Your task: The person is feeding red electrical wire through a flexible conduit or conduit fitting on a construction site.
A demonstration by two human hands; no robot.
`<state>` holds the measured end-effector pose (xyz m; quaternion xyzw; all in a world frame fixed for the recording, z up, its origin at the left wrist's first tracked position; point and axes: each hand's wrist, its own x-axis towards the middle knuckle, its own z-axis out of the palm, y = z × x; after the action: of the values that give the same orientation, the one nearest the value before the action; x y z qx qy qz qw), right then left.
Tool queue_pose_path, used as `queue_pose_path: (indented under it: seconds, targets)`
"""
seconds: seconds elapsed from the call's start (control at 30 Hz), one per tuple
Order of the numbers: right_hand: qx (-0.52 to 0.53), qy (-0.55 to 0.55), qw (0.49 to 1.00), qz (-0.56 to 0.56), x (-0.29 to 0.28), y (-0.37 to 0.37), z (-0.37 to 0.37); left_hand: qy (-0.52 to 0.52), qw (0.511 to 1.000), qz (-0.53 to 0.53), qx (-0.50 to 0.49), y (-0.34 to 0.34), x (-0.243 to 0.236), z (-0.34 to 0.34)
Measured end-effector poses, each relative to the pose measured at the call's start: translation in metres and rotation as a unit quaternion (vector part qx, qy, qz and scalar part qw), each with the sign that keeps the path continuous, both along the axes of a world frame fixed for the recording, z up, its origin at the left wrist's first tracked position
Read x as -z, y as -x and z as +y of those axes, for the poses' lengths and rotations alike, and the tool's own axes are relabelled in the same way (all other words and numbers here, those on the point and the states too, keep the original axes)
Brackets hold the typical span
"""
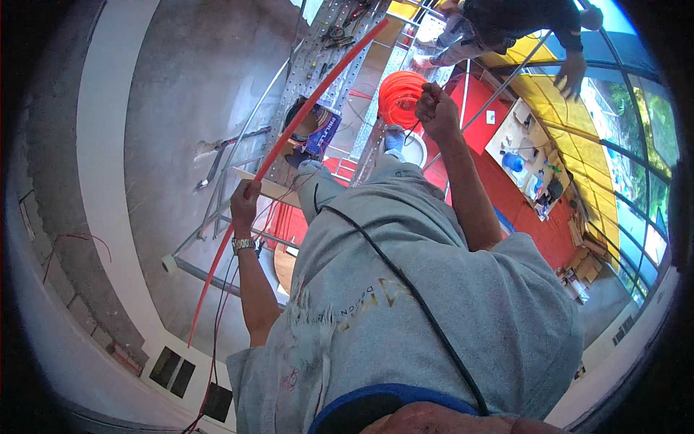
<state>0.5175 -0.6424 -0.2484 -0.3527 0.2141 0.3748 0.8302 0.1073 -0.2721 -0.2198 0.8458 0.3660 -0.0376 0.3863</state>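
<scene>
My left hand (244,205) is closed round a long orange-red flexible tube (311,101), which slants from the upper middle down to the lower left. A watch is on that wrist. Raised on the other side, my right hand (438,112) is closed, and a short black cable end (413,131) curves out below its fingers. Another length of black cable (405,282) lies across my grey shirt from shoulder to waist; whether the two join cannot be seen. Beyond the right hand rests a coil of orange-red tubing (400,100), near a white bucket (415,150).
I stand on raised perforated metal planks (296,83) with scaffold rails (249,126) beside them. Hand tools (336,35) and a purple box (323,136) lie on the planks. Another person (499,29) works at the upper right. Below, a cluttered table (517,137) stands on red flooring.
</scene>
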Motion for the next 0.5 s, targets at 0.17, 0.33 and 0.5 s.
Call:
queue_pose_path:
  seconds: [0.17, 0.33, 0.5]
  targets:
    - [0.008, -0.04, 0.999, 0.015, 0.012, -0.011, -0.014, -0.029, 0.999, -0.022, 0.012, -0.01, -0.004, -0.008]
    - [0.001, -0.021, 1.0, -0.007, 0.014, -0.014, -0.012, -0.014, 1.0, -0.005, 0.019, -0.019, -0.007, -0.01]
    - [0.002, -0.067, 0.997, 0.04, 0.016, -0.011, -0.004, -0.017, 1.0, -0.004, 0.015, -0.021, -0.002, -0.012]
